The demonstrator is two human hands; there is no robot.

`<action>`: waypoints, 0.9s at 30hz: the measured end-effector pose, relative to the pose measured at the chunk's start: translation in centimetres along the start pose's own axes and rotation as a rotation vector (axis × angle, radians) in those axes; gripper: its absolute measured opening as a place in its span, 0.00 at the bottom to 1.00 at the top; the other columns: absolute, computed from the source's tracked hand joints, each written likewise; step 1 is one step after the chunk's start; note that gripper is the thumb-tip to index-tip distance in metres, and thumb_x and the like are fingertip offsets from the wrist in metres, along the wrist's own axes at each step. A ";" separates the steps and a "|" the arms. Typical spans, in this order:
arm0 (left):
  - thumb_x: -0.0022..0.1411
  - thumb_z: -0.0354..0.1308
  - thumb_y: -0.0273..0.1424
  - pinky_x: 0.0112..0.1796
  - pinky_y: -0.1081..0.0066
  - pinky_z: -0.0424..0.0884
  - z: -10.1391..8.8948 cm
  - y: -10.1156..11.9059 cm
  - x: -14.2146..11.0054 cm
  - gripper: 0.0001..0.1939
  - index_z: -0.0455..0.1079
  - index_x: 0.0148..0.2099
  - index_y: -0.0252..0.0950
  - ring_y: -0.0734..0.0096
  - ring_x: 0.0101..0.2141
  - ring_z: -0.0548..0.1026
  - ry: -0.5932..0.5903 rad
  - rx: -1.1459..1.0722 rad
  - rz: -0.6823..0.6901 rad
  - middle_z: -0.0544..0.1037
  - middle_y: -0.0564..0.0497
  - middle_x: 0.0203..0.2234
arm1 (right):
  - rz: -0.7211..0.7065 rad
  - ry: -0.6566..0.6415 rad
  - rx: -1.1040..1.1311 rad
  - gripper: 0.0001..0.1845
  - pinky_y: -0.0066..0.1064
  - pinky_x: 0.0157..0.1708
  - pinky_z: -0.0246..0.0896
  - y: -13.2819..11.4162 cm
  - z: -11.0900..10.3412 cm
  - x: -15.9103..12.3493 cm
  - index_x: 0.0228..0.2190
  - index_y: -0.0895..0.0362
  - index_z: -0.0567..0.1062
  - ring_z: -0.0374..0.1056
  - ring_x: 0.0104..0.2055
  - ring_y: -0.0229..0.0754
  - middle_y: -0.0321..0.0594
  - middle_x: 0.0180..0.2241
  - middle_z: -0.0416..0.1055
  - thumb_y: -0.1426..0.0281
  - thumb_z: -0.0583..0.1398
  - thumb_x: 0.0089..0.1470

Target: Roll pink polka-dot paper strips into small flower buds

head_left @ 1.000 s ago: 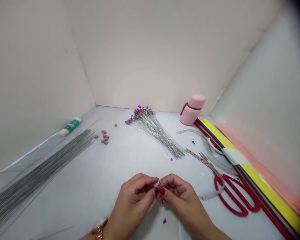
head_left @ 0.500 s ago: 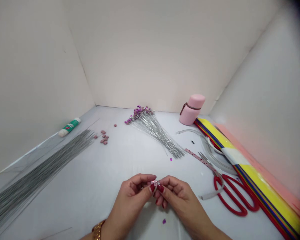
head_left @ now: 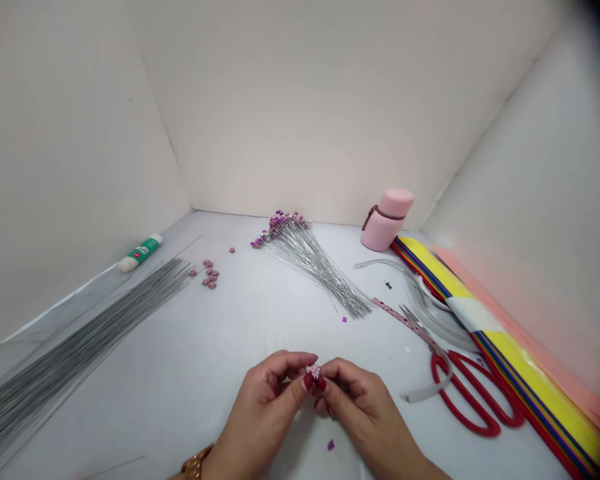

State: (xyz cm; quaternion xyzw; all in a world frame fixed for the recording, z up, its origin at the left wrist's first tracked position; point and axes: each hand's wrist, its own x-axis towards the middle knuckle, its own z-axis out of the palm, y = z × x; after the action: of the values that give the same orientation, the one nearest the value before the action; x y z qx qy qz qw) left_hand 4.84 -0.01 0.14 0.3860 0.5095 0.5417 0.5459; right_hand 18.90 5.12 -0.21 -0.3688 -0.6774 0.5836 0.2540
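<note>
A small shiny pink folded paper star (head_left: 313,371) is pinched between both hands, low in the middle of the view. My left hand (head_left: 275,393) is closed on its left side with thumb and index finger. From the right, my right hand (head_left: 353,397) grips it with the thumb against its lower edge; the other fingers curl beneath. Part of the star is hidden by the fingertips. A purple scrap (head_left: 331,445) lies on the white table just below the hands. Several similar pink stars (head_left: 210,275) sit loose to the left.
Grey wires (head_left: 100,347) fan across the left, near a glue stick (head_left: 141,253). Purple-tipped silver stems (head_left: 320,263) lie at the back. On the right are a pink flask (head_left: 387,220), red-handled scissors (head_left: 473,393), a patterned pink strip (head_left: 403,315) and coloured paper strips (head_left: 500,340).
The fingers have shifted slightly around the pink star, which shows a more rounded shape now. The whole view has moved a little.
</note>
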 end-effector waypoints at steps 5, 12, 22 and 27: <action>0.58 0.51 0.28 0.35 0.71 0.67 -0.2 -0.2 -0.4 0.09 0.69 0.40 0.35 0.69 0.33 0.71 0.011 0.292 0.201 0.72 0.48 0.32 | -0.061 -0.017 -0.061 0.10 0.26 0.25 0.55 0.1 0.1 -0.3 0.26 0.58 0.69 0.60 0.24 0.36 0.36 0.21 0.65 0.65 0.53 0.53; 0.58 0.50 0.25 0.34 0.72 0.67 -0.2 -0.1 -0.7 0.10 0.70 0.41 0.37 0.70 0.32 0.71 -0.002 0.385 0.323 0.70 0.48 0.30 | 0.022 -0.047 0.162 0.12 0.26 0.26 0.56 -0.2 0.3 -0.2 0.27 0.60 0.68 0.61 0.24 0.35 0.36 0.21 0.65 0.63 0.54 0.52; 0.56 0.55 0.27 0.27 0.73 0.68 -0.2 1.1 -0.2 0.05 0.71 0.33 0.34 0.77 0.22 0.71 -0.124 -0.007 0.107 0.68 0.53 0.24 | 0.177 -0.124 0.474 0.15 0.22 0.19 0.53 0.0 0.6 -0.1 0.23 0.62 0.66 0.61 0.19 0.31 0.37 0.18 0.67 0.61 0.55 0.52; 0.55 0.55 0.29 0.25 0.72 0.68 0.1 0.5 -0.4 0.05 0.70 0.33 0.32 0.75 0.21 0.70 -0.025 -0.023 0.131 0.68 0.51 0.26 | 0.212 -0.113 0.505 0.15 0.20 0.18 0.52 -0.1 0.8 0.0 0.24 0.62 0.66 0.60 0.18 0.30 0.35 0.19 0.66 0.61 0.56 0.51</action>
State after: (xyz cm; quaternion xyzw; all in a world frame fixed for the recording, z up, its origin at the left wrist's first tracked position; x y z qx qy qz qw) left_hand 4.91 -0.29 0.67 0.4189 0.4699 0.5771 0.5202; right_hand 18.26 4.64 -0.23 -0.3292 -0.4813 0.7770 0.2373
